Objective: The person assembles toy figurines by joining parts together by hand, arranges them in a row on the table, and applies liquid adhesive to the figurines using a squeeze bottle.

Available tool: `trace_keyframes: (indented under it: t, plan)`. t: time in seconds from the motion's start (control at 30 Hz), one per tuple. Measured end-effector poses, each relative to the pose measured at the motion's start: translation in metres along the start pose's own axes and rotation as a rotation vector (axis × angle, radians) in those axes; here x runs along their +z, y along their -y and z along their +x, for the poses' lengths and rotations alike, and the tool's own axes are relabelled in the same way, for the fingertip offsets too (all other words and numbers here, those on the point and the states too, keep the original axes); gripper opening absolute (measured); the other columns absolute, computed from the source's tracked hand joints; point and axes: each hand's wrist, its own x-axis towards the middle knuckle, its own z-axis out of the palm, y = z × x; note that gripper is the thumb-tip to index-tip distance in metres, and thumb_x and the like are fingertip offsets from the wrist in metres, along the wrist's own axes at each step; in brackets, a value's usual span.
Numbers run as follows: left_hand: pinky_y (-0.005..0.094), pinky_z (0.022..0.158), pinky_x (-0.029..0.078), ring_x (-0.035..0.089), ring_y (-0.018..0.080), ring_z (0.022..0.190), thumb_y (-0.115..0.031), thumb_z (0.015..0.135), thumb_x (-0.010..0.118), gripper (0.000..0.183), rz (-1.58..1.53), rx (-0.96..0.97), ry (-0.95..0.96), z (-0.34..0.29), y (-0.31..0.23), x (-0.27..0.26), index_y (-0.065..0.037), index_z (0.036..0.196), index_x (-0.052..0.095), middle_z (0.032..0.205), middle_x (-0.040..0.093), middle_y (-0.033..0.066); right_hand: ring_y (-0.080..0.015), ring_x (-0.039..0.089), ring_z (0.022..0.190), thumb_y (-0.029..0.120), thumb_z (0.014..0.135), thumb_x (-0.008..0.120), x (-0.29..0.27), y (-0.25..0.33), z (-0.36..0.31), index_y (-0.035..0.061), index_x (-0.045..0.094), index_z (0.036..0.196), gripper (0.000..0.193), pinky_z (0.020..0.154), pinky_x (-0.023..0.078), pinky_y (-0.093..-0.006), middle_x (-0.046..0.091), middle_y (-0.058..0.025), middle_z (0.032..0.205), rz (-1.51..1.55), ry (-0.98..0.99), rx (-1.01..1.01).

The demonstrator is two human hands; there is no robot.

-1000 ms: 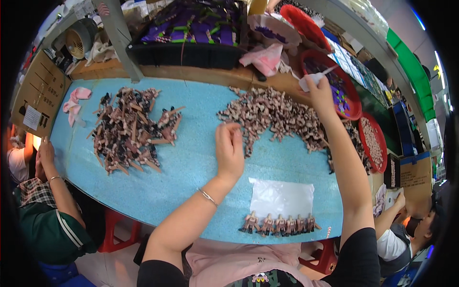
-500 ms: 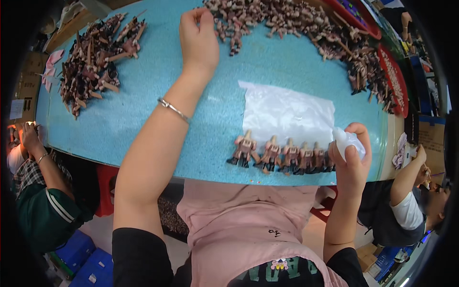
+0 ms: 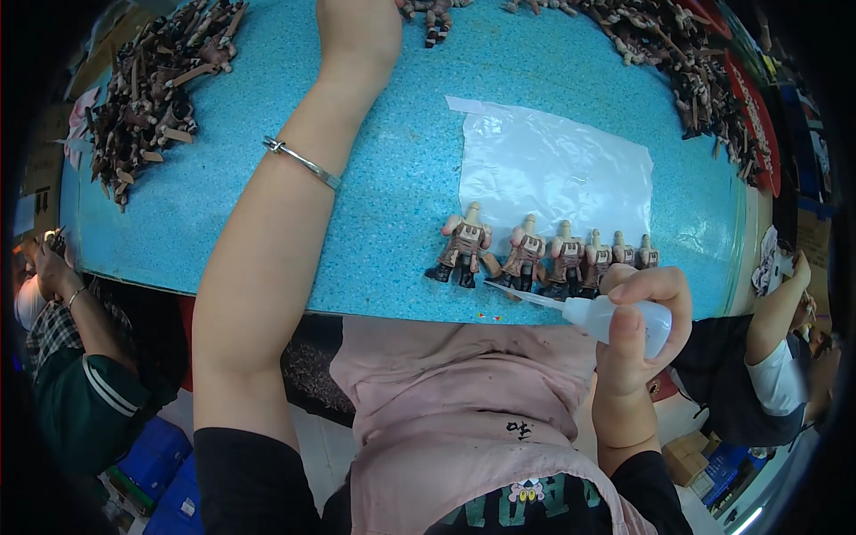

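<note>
My right hand (image 3: 627,358) is closed round a small white squeeze bottle (image 3: 658,328) with a long, thin nozzle. The nozzle points left, its tip close to the feet of the second toy figure (image 3: 522,251) from the left; I cannot tell whether they touch. Several brown-and-pink toy figures with black boots lie in a row, pale pegs where heads would be. The leftmost figure (image 3: 465,245) lies slightly apart. Behind them is a white plastic sheet (image 3: 557,165), partly under the row. My left hand (image 3: 359,31) reaches to the far edge of view beside the heap of figures, its fingers cut off.
Heaps of similar toy parts lie at the far left (image 3: 147,107) and far right (image 3: 687,76) of the blue table (image 3: 383,241). A red tray (image 3: 758,116) stands beyond the right heap. Other people work on both sides, a hand (image 3: 55,272) showing at left.
My right hand has turned the bottle, so its nozzle now points left along the figures' feet. The view has shifted, and my left hand's fingers have passed out of the far edge.
</note>
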Motion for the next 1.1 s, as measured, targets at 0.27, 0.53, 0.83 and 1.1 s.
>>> trace_keyframes:
  t: [0.27,0.53,0.83,1.1]
  plan:
    - [0.0223,0.052,0.041,0.047,0.0088,0.059,-0.025,0.099,0.047,0.025,0.032,0.019,0.014,-0.001,-0.003,0.001,-0.001,0.108,0.051,0.073,0.050,0.0023,-0.0091,0.053,0.064,0.003,0.080,0.067,0.004,-0.003,0.001,-0.0008,0.056,0.090,0.016,0.058,0.042,-0.0211,0.063,-0.0094,0.079,-0.025,0.022,0.040]
    - [0.0225,0.053,0.042,0.048,0.0087,0.060,-0.025,0.099,0.047,0.026,0.065,0.035,0.024,-0.002,-0.004,0.001,-0.001,0.107,0.052,0.075,0.051,0.0024,-0.0105,0.058,0.065,0.002,0.078,0.068,0.003,-0.004,0.007,-0.0009,0.058,0.089,0.015,0.057,0.045,-0.0221,0.065,-0.0092,0.080,-0.095,0.078,-0.016]
    - [0.0224,0.054,0.042,0.048,0.0088,0.060,-0.025,0.099,0.046,0.026,0.066,0.047,0.019,-0.001,-0.003,0.001,-0.001,0.107,0.052,0.074,0.052,0.0026,-0.0123,0.060,0.066,0.001,0.078,0.068,0.003,-0.003,0.010,-0.0018,0.059,0.089,0.014,0.059,0.047,-0.0230,0.066,-0.0101,0.081,-0.142,0.094,-0.043]
    - [0.0221,0.055,0.042,0.047,0.0087,0.060,-0.025,0.100,0.045,0.026,0.105,0.002,0.014,-0.003,-0.008,0.002,-0.001,0.107,0.053,0.072,0.051,0.0018,-0.0132,0.061,0.066,0.001,0.078,0.068,0.003,-0.003,0.012,-0.0019,0.060,0.088,0.013,0.059,0.047,-0.0232,0.065,-0.0109,0.082,-0.170,0.102,-0.080]
